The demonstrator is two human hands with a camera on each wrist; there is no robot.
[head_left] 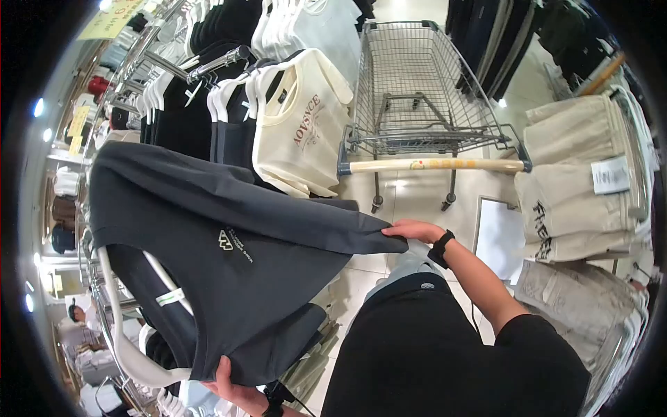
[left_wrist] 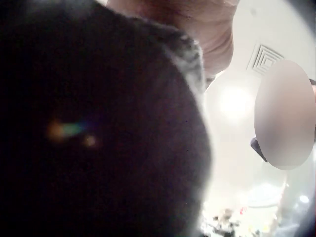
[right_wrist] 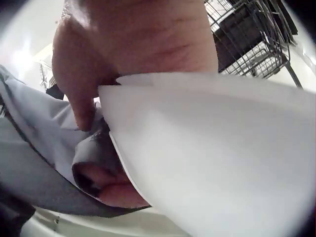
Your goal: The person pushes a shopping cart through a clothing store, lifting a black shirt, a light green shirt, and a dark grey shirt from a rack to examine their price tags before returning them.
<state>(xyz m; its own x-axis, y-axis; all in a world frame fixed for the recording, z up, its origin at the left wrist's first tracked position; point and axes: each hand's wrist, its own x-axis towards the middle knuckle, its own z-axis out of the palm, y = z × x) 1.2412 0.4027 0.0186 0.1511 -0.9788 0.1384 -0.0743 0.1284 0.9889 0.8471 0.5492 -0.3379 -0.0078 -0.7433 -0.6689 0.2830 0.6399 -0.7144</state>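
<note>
A dark grey long-sleeved shirt (head_left: 278, 278) with a small chest print hangs on a white hanger (head_left: 128, 347), spread sideways before me. My left hand (head_left: 233, 390) grips it at the shoulder nearest me, thumb on top, close to the hanger's end. With my right hand (head_left: 417, 231) I pinch the end of one sleeve, drawn out to the right. The right wrist view shows fingers (right_wrist: 121, 195) curled at the grey cuff (right_wrist: 94, 163), beside a smooth white sheet-like piece (right_wrist: 222, 148). Dark fabric (left_wrist: 98, 148) fills most of the left wrist view.
A metal shopping cart (head_left: 417, 90) stands ahead, its handle (head_left: 438, 165) facing me. Racks of hanging shirts, including a cream one (head_left: 302, 128), line the left. Beige trousers (head_left: 573, 187) hang at the right, near a white board (head_left: 497, 236) low down.
</note>
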